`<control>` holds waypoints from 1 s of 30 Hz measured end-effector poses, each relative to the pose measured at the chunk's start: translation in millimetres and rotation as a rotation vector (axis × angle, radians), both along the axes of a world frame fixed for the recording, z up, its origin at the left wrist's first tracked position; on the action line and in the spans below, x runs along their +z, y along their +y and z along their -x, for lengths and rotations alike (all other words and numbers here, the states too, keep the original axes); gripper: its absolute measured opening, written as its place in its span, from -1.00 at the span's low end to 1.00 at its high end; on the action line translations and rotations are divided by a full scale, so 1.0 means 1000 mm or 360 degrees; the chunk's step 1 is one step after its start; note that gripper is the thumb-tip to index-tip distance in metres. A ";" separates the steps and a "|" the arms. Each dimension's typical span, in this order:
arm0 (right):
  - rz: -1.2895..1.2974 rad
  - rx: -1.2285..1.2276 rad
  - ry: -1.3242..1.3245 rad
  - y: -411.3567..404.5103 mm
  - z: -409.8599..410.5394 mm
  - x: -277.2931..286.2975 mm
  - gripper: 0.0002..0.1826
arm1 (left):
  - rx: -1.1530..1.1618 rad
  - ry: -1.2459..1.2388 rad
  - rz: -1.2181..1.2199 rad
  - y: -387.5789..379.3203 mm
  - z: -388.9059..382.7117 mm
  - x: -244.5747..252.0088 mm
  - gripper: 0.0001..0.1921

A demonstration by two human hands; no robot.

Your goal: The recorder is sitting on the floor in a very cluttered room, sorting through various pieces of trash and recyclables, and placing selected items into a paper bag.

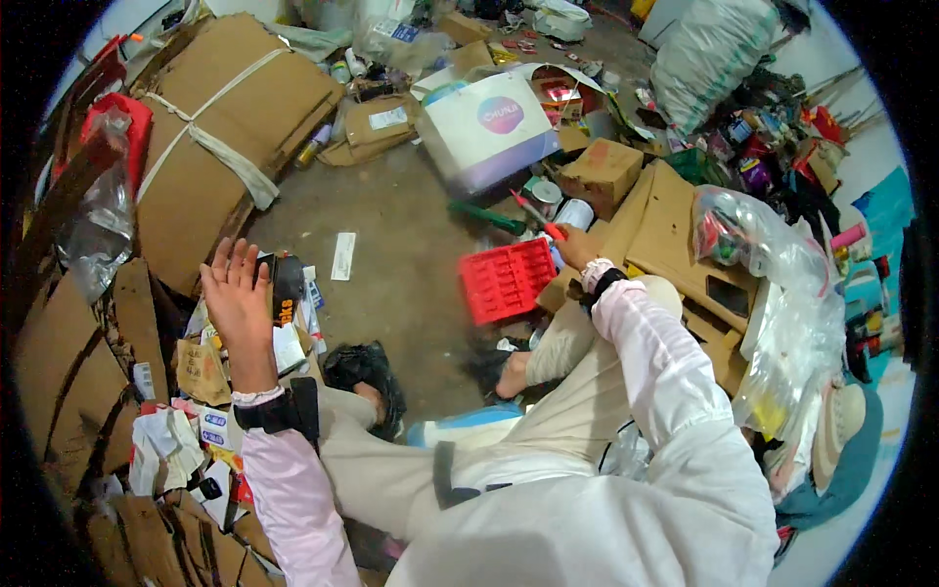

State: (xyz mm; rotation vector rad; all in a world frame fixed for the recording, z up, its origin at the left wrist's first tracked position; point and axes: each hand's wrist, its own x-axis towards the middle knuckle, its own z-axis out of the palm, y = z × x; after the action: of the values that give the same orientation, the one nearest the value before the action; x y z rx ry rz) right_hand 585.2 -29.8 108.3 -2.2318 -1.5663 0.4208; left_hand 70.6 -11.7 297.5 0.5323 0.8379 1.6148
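Observation:
My right hand (576,248) grips a slim tool (535,214) by its red handle; its far end is also red, and I cannot tell exactly what kind it is. Just left of that hand is a red plastic moulded tray (508,282). A dark green strip (488,218) and a tin (545,194) lie beyond the tool. My left hand (238,308) is raised with fingers apart and nothing in it. It is over a heap of paper and flattened packaging, beside a black and orange package (287,290).
A tied stack of flattened cardboard (227,95) stands at the left. Ahead sits a white and purple carton (488,125). At right, a phone (728,296) rests on cardboard near clear plastic bags (796,330). A white slip (342,256) lies on the concrete floor.

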 end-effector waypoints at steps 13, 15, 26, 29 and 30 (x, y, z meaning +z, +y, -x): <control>-0.0266 0.0672 0.0313 0.032 0.120 -0.040 -0.54 | -0.0172 0.0015 -0.0035 -0.034 -0.026 0.011 -0.57; -0.0096 0.0531 0.0412 0.041 0.157 -0.026 -0.54 | -0.0215 0.0008 -0.0050 -0.030 -0.016 0.009 -0.57; -0.0015 0.0584 0.0120 0.063 0.134 0.011 -0.58 | -0.0309 -0.0014 0.0057 0.012 -0.034 -0.009 -0.60; 0.0211 0.0477 0.0245 0.046 0.113 0.031 -0.50 | -0.0436 -0.0145 -0.0031 0.015 -0.040 0.002 -0.59; 0.0142 0.0578 0.0125 0.041 0.111 0.039 -0.53 | -0.0411 -0.0060 -0.0050 0.015 -0.045 0.007 -0.58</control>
State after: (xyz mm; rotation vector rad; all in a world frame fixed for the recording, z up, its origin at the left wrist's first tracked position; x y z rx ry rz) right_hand 474.2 10.8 146.9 -1.9624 -1.9478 0.6828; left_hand 115.2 3.3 304.2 0.6048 0.6870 1.3985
